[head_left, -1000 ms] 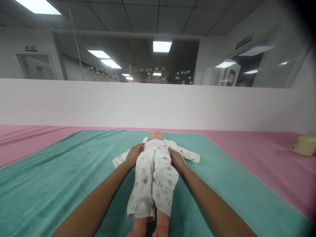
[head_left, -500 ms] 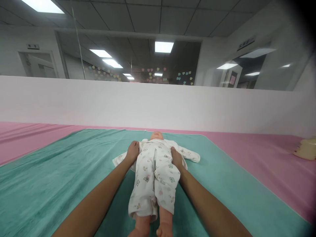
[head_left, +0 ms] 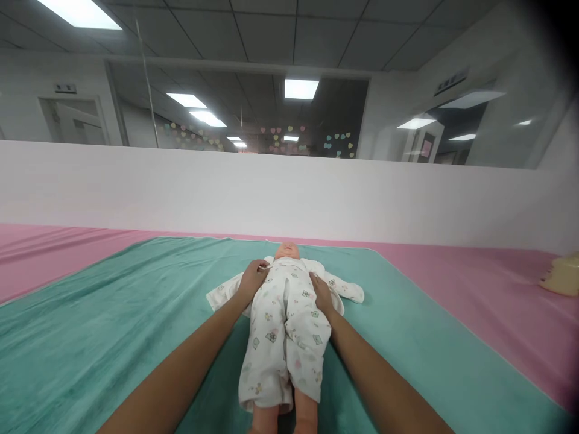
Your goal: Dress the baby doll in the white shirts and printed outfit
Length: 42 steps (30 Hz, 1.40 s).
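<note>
A baby doll (head_left: 287,249) lies on its back, head away from me and bare feet toward me. It wears white printed baby pants (head_left: 271,331) and a white long-sleeved top (head_left: 346,287), whose sleeves spread out to both sides. At the waist, my left hand (head_left: 254,280) pinches the edge of the pants' waistband. On the opposite hip, my right hand (head_left: 322,293) is closed round the side of the pants, its fingers partly hidden beneath the cloth and the doll.
Under the doll is a teal sheet (head_left: 136,325), spread over a pink cover (head_left: 479,283). A low white wall (head_left: 271,193) with glass above stands behind. A pale yellow object (head_left: 561,276) is cut off at the right edge.
My left hand has moved inward and up over the doll's waist, lifting the waistband edge a little. My right hand has shifted slightly left. The doll's feet now show less.
</note>
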Tool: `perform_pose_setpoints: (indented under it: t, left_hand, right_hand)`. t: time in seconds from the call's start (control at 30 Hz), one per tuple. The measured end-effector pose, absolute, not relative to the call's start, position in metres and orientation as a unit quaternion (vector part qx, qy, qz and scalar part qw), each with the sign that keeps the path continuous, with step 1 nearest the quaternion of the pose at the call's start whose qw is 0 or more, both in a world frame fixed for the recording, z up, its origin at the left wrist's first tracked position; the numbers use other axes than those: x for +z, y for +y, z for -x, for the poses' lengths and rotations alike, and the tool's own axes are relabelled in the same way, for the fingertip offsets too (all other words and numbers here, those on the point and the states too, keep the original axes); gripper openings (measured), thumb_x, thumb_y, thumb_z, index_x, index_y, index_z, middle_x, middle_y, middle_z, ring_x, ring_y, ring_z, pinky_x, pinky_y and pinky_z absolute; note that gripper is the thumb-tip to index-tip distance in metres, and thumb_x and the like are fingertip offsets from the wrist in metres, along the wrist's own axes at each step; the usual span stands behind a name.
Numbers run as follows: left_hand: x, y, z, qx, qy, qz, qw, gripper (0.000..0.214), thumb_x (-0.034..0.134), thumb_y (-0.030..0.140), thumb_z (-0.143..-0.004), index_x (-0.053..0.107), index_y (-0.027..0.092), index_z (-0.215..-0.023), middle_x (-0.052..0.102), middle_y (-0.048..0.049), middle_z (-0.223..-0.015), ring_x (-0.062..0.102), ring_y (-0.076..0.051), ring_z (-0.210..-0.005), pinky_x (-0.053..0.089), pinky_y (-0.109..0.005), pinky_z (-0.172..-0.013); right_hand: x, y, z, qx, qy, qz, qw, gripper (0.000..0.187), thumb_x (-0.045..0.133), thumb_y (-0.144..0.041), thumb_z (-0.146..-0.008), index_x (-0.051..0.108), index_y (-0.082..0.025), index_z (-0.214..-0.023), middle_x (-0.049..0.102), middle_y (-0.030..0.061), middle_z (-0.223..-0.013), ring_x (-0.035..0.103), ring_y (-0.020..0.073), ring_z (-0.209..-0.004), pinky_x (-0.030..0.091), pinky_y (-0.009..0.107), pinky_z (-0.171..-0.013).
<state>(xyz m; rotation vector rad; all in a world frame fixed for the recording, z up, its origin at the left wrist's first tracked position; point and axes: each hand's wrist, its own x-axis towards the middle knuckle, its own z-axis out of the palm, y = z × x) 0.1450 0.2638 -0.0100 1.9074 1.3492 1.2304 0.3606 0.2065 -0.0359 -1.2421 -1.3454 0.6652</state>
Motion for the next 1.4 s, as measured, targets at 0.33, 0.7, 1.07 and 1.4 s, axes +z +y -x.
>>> perform_pose_setpoints:
  t: [0.33,0.7,1.07,1.4]
  left_hand:
    - [0.021,0.271,-0.148,0.395,0.413,-0.762,0.304,0.053,0.061,0.049,-0.067,0.056,0.026,-0.115,0.058,-0.0052,-0.120,0.052,-0.025,-0.109,0.040,-0.030,-0.087]
    - [0.011,0.296,-0.173,0.386,0.490,-0.754,0.206,0.026,0.047,0.042,-0.077,0.051,0.021,-0.063,0.058,-0.0009,-0.064,0.050,-0.017,-0.062,0.033,-0.025,-0.055]
    - [-0.017,0.273,-0.138,0.358,0.448,-0.814,0.095,0.031,0.035,0.018,-0.083,0.052,0.021,-0.109,0.055,-0.0069,-0.113,0.047,-0.022,-0.106,0.034,-0.033,-0.090]
    - [-0.030,0.244,-0.115,0.222,0.427,-0.876,-0.039,0.063,0.044,0.041,-0.082,0.021,0.023,-0.138,0.033,-0.0101,-0.140,0.029,-0.027,-0.127,0.024,-0.041,-0.101]
  right_hand:
    - [-0.037,0.200,-0.345,0.181,-0.539,0.541,0.620,0.033,0.039,-0.052,-0.081,0.041,-0.022,-0.068,0.045,-0.0011,-0.069,0.042,0.0164,-0.070,0.036,0.029,-0.071]
    - [-0.041,0.208,-0.349,0.161,-0.478,0.644,0.576,0.038,0.037,-0.049,-0.081,0.024,-0.021,-0.058,0.031,-0.0039,-0.056,0.034,0.0142,-0.057,0.026,0.027,-0.055]
    - [-0.038,0.193,-0.374,0.165,-0.634,0.601,0.458,0.010,0.047,-0.027,-0.073,0.054,-0.021,-0.070,0.060,0.0019,-0.075,0.050,0.0179,-0.073,0.037,0.028,-0.070]
    - [-0.027,0.190,-0.380,0.208,-0.683,0.579,0.394,0.013,0.047,-0.022,-0.067,0.058,-0.016,-0.073,0.058,0.0010,-0.067,0.051,0.0169,-0.068,0.039,0.026,-0.062]
